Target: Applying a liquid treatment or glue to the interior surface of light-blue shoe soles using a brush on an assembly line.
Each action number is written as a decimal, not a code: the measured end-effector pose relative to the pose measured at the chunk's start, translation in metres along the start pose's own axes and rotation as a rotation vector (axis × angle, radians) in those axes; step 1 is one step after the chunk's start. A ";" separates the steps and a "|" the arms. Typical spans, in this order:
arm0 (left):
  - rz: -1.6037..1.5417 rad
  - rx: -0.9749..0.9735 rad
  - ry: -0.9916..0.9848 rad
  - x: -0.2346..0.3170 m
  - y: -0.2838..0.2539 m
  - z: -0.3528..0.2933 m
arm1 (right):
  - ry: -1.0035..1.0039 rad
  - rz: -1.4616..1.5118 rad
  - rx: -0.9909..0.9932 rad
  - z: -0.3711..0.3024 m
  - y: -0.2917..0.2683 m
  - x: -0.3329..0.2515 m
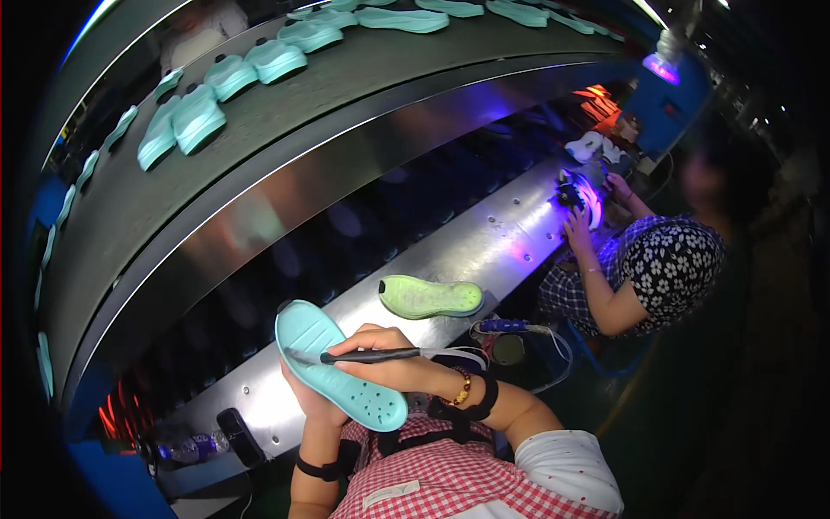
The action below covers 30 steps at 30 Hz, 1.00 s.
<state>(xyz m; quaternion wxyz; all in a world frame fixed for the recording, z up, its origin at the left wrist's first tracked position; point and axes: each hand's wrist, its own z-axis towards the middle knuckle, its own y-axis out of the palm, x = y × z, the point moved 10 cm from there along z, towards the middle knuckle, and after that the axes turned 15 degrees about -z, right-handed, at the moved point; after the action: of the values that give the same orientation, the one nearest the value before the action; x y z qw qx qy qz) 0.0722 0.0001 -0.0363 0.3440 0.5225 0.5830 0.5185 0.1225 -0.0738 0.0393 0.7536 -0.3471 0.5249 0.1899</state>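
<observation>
A turquoise shoe sole (339, 381), tilted with its inner face up, is held in front of my apron. My left hand (304, 400) grips it from below and the left side; most of those fingers are hidden behind the sole. My right hand (396, 370) is closed around a slim black brush (380, 355). The brush tip lies against the sole's inner face, near a greyish streak. Small holes dot the sole's near end. Past my right hand, a pale green sole (432, 297) with a black tab rests on the metal bench.
A metal bench (510, 233) runs diagonally ahead. Behind it curves a dark conveyor (285, 108) carrying several turquoise soles (232, 78). A plastic bottle (192, 448) and dark phone-like object (240, 437) sit left. A blue-purple handle (501, 326) with tubing lies right, near a co-worker (644, 268).
</observation>
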 end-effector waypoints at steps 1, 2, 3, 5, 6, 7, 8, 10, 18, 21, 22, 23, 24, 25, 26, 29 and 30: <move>-0.012 0.053 0.001 0.001 -0.010 0.001 | -0.002 0.000 -0.008 0.001 -0.001 0.002; -0.024 0.104 0.004 0.001 -0.018 0.000 | 0.021 0.018 -0.004 -0.001 0.001 0.011; -0.016 0.097 -0.006 0.000 -0.019 0.000 | 0.018 0.016 0.010 -0.002 0.001 0.014; -0.033 0.187 -0.008 -0.004 -0.028 0.000 | 0.062 0.032 -0.009 -0.004 0.004 0.023; -0.011 0.199 0.003 -0.007 -0.024 -0.001 | 0.101 0.086 -0.015 -0.005 0.006 0.029; -0.008 0.188 -0.005 -0.008 -0.024 -0.001 | 0.116 0.063 -0.030 -0.006 0.008 0.033; -0.009 0.207 -0.002 -0.007 -0.028 -0.002 | 0.124 0.096 -0.033 -0.007 0.011 0.037; -0.009 0.215 -0.011 -0.011 -0.035 -0.003 | 0.129 0.134 -0.046 -0.009 0.016 0.043; 0.017 0.177 -0.057 -0.021 -0.034 -0.003 | 0.141 0.138 -0.003 -0.017 0.015 0.046; -0.022 0.226 -0.044 -0.024 -0.039 -0.001 | 0.164 0.159 0.014 -0.015 0.010 0.050; -0.024 0.226 -0.046 -0.025 -0.040 0.001 | 0.195 0.192 0.005 -0.016 0.011 0.054; -0.025 0.230 -0.049 -0.025 -0.042 0.002 | 0.229 0.227 -0.004 -0.017 0.013 0.059; -0.027 0.237 -0.063 -0.027 -0.045 0.004 | 0.206 0.211 0.013 -0.018 0.013 0.061; -0.032 0.242 -0.064 -0.028 -0.046 0.007 | 0.213 0.210 0.010 -0.016 0.012 0.067; -0.034 0.234 -0.067 -0.030 -0.042 0.011 | 0.174 0.216 0.048 -0.014 0.007 0.068; -0.028 0.203 -0.077 -0.021 -0.054 0.005 | 0.176 0.188 0.043 -0.017 0.007 0.057; -0.025 0.228 -0.060 -0.022 -0.049 0.005 | 0.153 0.184 0.043 -0.015 0.004 0.053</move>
<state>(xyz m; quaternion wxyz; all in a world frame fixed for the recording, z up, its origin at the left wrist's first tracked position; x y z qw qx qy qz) 0.0691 -0.0158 -0.0877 0.3062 0.5662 0.6341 0.4285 0.1300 -0.0855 -0.0137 0.6979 -0.2946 0.6147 0.2197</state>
